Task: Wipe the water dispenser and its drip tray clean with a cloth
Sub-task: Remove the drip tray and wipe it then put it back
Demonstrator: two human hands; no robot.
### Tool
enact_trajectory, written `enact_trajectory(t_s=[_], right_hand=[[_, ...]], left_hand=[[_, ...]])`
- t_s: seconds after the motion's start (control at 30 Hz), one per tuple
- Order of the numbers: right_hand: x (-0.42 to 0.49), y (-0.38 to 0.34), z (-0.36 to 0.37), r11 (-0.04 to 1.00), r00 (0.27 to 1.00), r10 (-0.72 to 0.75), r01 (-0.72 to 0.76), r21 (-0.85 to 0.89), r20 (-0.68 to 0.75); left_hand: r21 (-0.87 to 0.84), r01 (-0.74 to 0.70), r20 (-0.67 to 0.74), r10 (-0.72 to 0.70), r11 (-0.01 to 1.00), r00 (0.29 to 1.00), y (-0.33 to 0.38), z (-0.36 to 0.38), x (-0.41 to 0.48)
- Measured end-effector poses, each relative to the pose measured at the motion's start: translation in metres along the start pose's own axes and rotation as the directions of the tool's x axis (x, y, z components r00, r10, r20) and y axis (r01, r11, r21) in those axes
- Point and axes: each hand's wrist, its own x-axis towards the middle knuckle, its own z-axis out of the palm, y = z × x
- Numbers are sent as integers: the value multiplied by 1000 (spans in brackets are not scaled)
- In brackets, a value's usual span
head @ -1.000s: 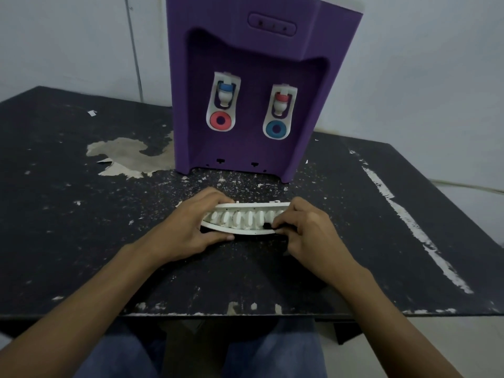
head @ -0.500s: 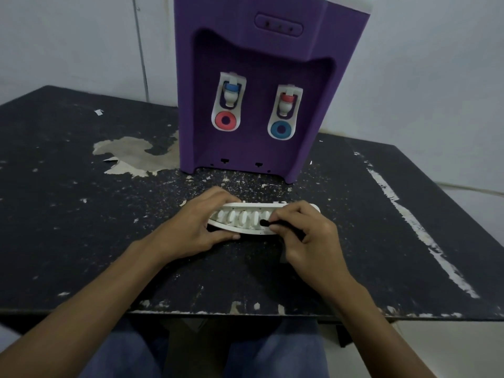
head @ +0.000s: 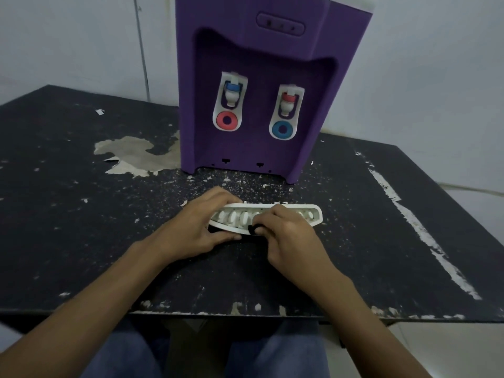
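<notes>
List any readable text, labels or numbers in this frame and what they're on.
None readable.
top panel of the water dispenser: three small marks, too blurred to read.
blue-capped tap and red-capped tap: coloured caps and rings only, no lettering visible.
No print visible on the drip tray gripped by the left hand, nor on the dark cloth pinched by the right hand.

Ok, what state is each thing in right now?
water dispenser: upright, tray detached.
drip tray: on the table in front of the dispenser.
cloth: dark wad, pressed on the tray's front rim.
left hand: grips the tray's left end.
right hand: pinches the cloth.
</notes>
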Motion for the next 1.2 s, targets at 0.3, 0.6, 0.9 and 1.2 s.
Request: enact_trajectory(t_s=[0.3,0.6,0.9,1.2], right_hand=[[1,-4,-3,998,998,-59,59,-4,-20],[3,-2,5,997,999,-5,8,81,-39],[-1,6,-5,997,996,69,-68,25,-48],[-1,11,-8,995,997,79,-78,61,-19]], left_hand=[[-11,-12,-1,12,1000,1000,-2,1,0],[-13,-12,-8,12,1000,1000,-2,2,0],[-9,-7,-8,7,1000,1000,-1,1,-1],[-17,-18,-1,17,1000,1000,-2,-1,-1]])
